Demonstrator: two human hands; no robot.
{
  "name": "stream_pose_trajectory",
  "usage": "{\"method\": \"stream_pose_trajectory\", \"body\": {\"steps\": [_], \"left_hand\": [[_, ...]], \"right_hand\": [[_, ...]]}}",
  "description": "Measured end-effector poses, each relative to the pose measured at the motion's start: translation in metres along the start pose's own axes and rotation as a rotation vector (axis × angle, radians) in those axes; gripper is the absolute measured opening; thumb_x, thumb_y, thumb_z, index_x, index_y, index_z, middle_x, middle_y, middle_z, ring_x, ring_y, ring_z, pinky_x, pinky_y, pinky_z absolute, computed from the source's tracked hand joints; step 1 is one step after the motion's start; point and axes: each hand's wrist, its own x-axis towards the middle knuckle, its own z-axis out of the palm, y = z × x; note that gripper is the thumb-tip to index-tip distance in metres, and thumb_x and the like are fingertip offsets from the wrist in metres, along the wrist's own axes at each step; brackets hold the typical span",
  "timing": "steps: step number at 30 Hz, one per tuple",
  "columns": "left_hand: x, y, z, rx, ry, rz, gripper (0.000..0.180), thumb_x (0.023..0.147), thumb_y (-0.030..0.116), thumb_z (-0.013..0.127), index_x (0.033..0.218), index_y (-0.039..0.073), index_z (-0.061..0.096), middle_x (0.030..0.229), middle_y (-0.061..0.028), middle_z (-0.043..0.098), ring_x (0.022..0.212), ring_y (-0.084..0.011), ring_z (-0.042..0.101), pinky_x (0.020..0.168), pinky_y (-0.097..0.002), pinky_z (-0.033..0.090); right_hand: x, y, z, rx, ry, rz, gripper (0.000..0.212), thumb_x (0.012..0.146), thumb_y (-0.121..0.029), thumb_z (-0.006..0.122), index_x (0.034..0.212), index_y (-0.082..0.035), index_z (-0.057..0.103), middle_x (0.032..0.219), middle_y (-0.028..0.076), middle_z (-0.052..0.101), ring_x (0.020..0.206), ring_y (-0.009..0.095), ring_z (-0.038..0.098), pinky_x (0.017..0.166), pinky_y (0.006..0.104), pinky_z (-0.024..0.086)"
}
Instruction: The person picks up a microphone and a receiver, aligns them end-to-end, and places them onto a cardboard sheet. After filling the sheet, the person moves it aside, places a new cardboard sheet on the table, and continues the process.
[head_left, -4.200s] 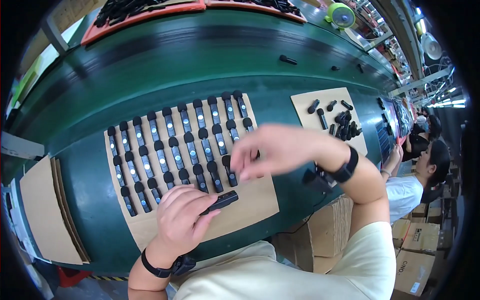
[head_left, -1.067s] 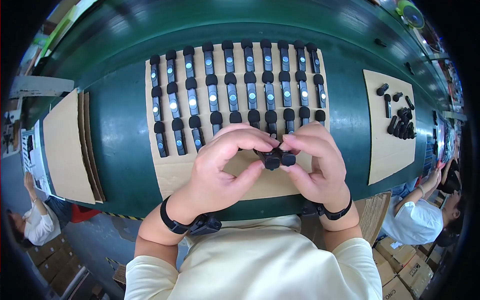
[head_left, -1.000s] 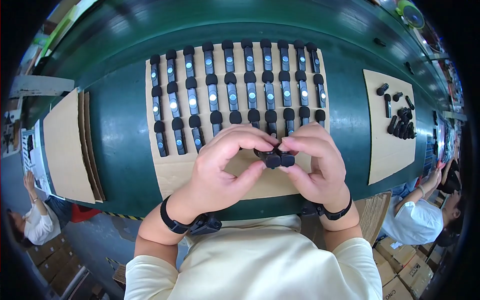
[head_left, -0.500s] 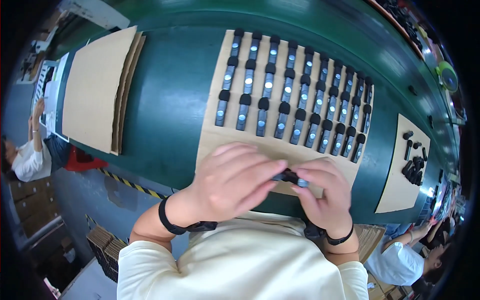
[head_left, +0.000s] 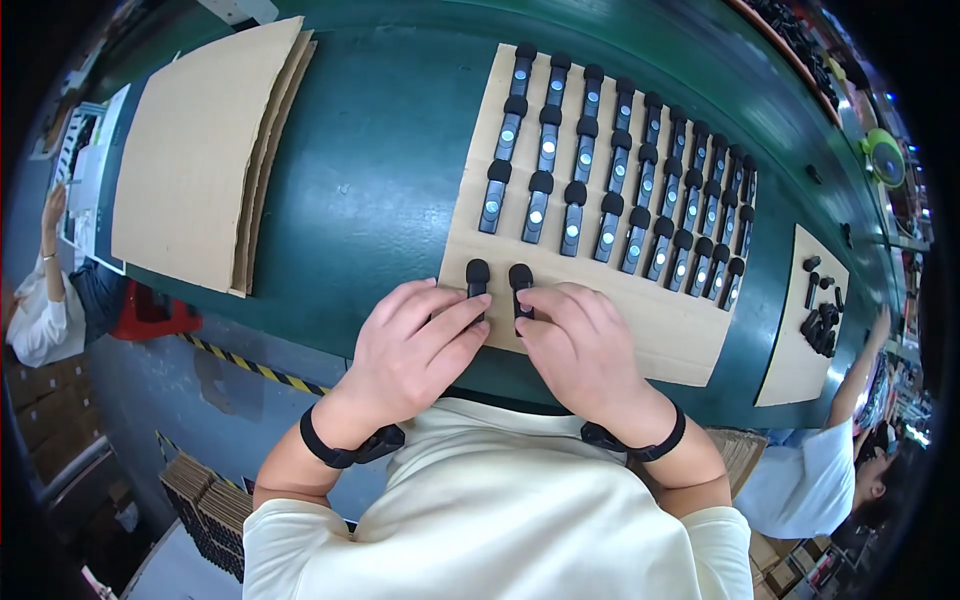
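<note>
On a cardboard sheet (head_left: 640,335), my two hands are side by side near its front left corner. My left hand (head_left: 408,345) pinches a small wireless clip-on microphone (head_left: 478,273) with a black foam cap; its lower body is partly behind my fingers. Just to the right, my right hand (head_left: 585,350) has thumb and fingers closed on a second clip-on microphone (head_left: 521,275), its foam cap pointing away from me. Beyond them lie three slanting rows of like microphones (head_left: 573,222), dark bodies with a shiny round spot, foam caps at the far end.
A stack of cardboard sheets (head_left: 195,165) lies at the left of the green table (head_left: 370,170). Another cardboard sheet (head_left: 785,365) at the right bears loose black parts (head_left: 822,325). A green fan (head_left: 884,158) stands at the far right. Other people sit at both sides.
My hands, previously together around a small dark piece above the sheet's front edge, are now apart, each on a microphone at the sheet. The whole view has shifted slightly.
</note>
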Motion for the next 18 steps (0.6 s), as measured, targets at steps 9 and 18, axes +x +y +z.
{"method": "stream_pose_trajectory", "body": {"steps": [9,18], "left_hand": [[-0.006,-0.007,0.008,-0.122,-0.026,-0.056,0.018,0.077,0.011,0.062,0.093,0.007,0.067,0.116,-0.0097,0.061,0.101,-0.0262,0.059,0.096,-0.0472,0.045],[0.001,-0.011,0.014,-0.154,0.036,-0.182,0.024,0.071,0.002,0.067,0.095,0.007,0.066,0.115,-0.0127,0.06,0.104,-0.0304,0.059,0.097,-0.0516,0.044]], "right_hand": [[-0.002,-0.01,0.006,-0.073,-0.109,0.025,0.035,0.069,-0.009,0.073,0.104,-0.009,0.065,0.107,0.008,0.056,0.097,0.027,0.056,0.081,0.0396,0.047],[0.001,-0.002,0.014,-0.104,-0.015,0.104,0.037,0.071,-0.008,0.073,0.107,-0.009,0.065,0.11,0.009,0.057,0.092,0.026,0.059,0.076,0.0371,0.048]]}}
